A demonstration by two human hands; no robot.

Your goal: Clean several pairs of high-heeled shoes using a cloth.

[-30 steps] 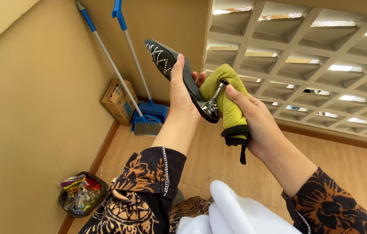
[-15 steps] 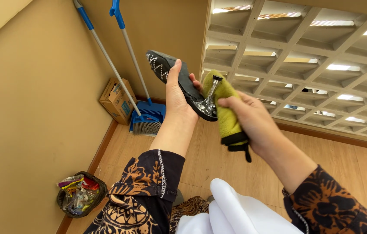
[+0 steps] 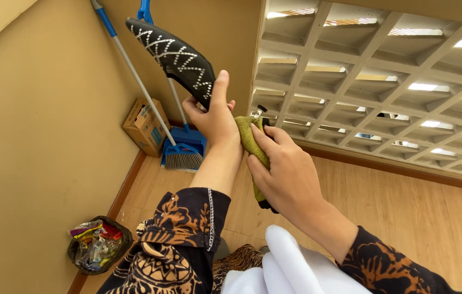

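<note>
My left hand (image 3: 214, 117) grips a black pointed high-heeled shoe (image 3: 174, 57) with white zigzag studs, held up with its toe toward the upper left. My right hand (image 3: 283, 169) holds a yellow-green cloth (image 3: 248, 139) with a black edge and presses it around the shoe's shiny silver heel. Only the heel's tip (image 3: 260, 111) shows above the cloth. Both forearms wear dark sleeves with an orange pattern.
A blue-handled broom (image 3: 133, 81) and a blue dustpan (image 3: 184, 141) lean in the wall corner beside a cardboard box (image 3: 144, 126). A dark bag of litter (image 3: 97, 246) lies by the left wall. A white lattice wall (image 3: 372, 81) stands on the right above the wooden floor (image 3: 405, 207). White fabric (image 3: 291, 267) lies at the bottom.
The left hand has turned and raised the shoe, so its studded top now faces me and points up-left. The right hand has closed the cloth around the heel, hiding most of it.
</note>
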